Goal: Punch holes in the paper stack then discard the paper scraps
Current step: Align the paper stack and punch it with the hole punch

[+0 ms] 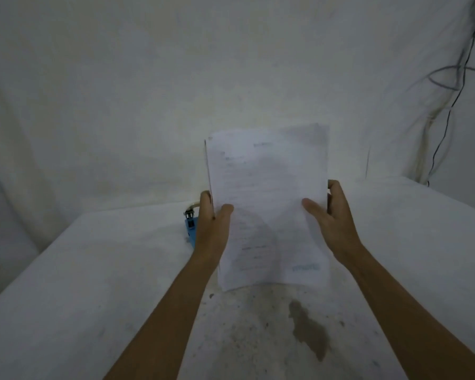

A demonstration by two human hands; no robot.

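A stack of white printed paper (269, 193) is held upright above the table, its printed face toward me. My left hand (213, 223) grips its left edge, thumb on the front and fingers behind. My right hand (331, 218) holds the right edge the same way. A blue hole punch (190, 227) with a metal lever stands on the table just behind my left hand, partly hidden by it. No paper scraps are visible.
The table (93, 283) is covered in white cloth with a brown stain (310, 330) and grey smudges near the front. A white cloth backdrop hangs behind. Dark cables (455, 86) run down the wall at the upper right.
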